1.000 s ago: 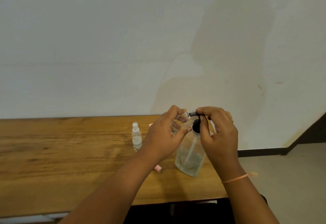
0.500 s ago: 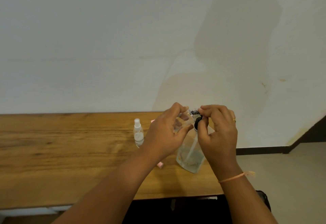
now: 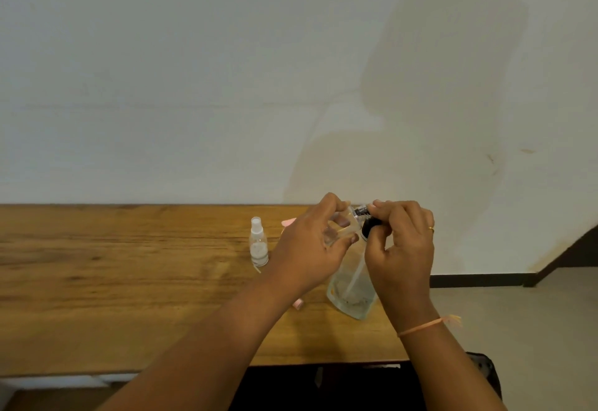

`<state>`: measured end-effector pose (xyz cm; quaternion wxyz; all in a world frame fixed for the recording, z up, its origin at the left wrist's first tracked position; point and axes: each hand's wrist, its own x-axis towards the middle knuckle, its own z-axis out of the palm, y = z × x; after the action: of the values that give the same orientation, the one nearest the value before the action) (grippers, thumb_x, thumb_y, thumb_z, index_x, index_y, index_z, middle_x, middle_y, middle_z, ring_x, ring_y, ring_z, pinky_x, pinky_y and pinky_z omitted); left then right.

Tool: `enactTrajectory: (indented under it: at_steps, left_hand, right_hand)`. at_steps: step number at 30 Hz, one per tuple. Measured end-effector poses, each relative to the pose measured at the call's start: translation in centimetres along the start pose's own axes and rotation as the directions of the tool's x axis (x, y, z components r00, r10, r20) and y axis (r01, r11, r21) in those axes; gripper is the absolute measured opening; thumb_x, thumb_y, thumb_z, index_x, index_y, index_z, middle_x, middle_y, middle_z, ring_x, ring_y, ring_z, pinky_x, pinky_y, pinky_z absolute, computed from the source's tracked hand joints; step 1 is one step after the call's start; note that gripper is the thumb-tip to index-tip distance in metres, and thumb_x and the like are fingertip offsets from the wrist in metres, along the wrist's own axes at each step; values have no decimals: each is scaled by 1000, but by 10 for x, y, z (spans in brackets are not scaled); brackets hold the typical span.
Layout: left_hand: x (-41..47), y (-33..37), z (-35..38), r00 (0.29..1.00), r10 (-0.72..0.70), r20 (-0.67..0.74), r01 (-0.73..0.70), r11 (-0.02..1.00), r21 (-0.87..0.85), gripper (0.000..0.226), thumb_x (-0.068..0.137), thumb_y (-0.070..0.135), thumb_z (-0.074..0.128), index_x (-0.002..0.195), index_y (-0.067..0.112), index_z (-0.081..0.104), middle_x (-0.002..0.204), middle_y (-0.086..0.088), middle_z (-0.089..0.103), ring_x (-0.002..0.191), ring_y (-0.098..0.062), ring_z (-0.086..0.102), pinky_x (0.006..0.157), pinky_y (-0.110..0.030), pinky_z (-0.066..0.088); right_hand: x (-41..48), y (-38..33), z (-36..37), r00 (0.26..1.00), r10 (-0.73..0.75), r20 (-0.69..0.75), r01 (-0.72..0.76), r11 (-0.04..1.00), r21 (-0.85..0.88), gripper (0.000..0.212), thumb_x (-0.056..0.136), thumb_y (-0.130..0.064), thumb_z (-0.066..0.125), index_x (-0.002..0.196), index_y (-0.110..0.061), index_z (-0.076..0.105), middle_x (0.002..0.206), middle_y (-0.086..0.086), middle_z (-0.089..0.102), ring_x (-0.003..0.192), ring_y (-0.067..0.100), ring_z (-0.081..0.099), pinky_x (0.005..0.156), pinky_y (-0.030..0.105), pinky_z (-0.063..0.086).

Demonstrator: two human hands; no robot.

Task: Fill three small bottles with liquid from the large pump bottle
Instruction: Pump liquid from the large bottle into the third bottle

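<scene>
Centre frame: my left hand (image 3: 310, 248) is gripping a small bottle (image 3: 341, 227) — my right hand (image 3: 401, 248) is pinching its neck (image 3: 360, 210).

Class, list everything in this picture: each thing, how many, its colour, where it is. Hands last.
table: one, brown wood, against the wall.
spray bottle: one, clear, white top, stands left of the hands.
small clear bottle: one, metal top, held above the table.
pump bottle: one, clear, black collar, beneath the hands.
pink object: count unclear, shows either side of the left arm.
wrist thread: one, orange, right wrist.
ring: one, gold, right hand.
left hand: one, holds the small clear bottle.
right hand: one, pinches its metal top.
</scene>
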<state>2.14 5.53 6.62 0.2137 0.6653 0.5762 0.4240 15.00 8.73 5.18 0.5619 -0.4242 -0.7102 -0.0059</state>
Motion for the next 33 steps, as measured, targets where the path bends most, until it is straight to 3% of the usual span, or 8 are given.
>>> enactTrajectory:
  at_steps: [3,7,13,20,24,27,31,33]
  left_hand:
    - [-1,1,-2,999,22,-26,-22,1000,-17,31,84,34,66,100,39,40,101,16,61,89,-3,61,75,-30,55]
    - [-3,5,-5,997,60,-52,-62,998,-20,31,83,33,68,98,41,42,100,20,60,91,1,60,75,-20,52]
    - [2,2,-3,1000,9,-7,-9,1000,-29,28,83,32,68,97,33,43,98,19,60,87,-4,62,75,-33,55]
    - [1,2,-3,1000,0,25,0,1000,-12,30,84,33,66,89,41,37,95,20,57,84,-4,61,71,-28,54]
    - [-1,4,-3,999,42,-20,-42,999,-17,32,84,33,65,110,30,47,102,16,60,85,-2,60,69,-26,55]
    - [-1,5,-3,998,56,-29,-57,998,-22,32,84,34,65,111,30,48,102,17,60,87,-2,60,69,-23,54]
    - [1,4,-2,1000,28,-4,-28,999,25,28,85,34,64,99,36,39,103,16,59,84,0,59,70,-23,52]
    - [2,3,-2,1000,15,20,-16,998,58,28,86,33,63,96,33,37,102,16,58,85,-4,59,72,-32,54]
  right_hand:
    - [3,-7,-3,1000,7,-14,-7,999,45,25,80,-7,41,85,-3,65,85,5,60,81,21,53,74,19,33]
    - [12,-11,-9,999,9,-36,-5,995,96,25,79,-7,39,78,-5,64,82,-4,56,82,8,46,73,22,37]
    - [6,-5,3,998,58,-37,-55,995,81,28,76,-6,37,82,-3,65,83,6,59,79,23,52,76,14,32]
    - [2,-6,2,998,57,-31,-54,996,76,32,73,-5,35,83,-2,65,84,8,60,80,22,51,78,12,29]
    - [7,-13,-4,997,74,-35,-71,993,90,31,76,-8,36,83,-4,65,85,-3,55,82,18,49,74,16,34]
    - [12,-12,-7,997,70,-45,-65,993,97,30,76,-8,35,80,-4,64,83,0,58,80,19,51,74,11,32]
    - [6,-6,2,996,79,-50,-73,991,109,31,75,-6,35,81,-3,65,83,0,57,80,21,50,71,21,38]
    - [3,-3,6,995,82,-57,-75,991,112,33,74,-5,34,80,-2,65,82,4,58,80,21,49,70,24,37]
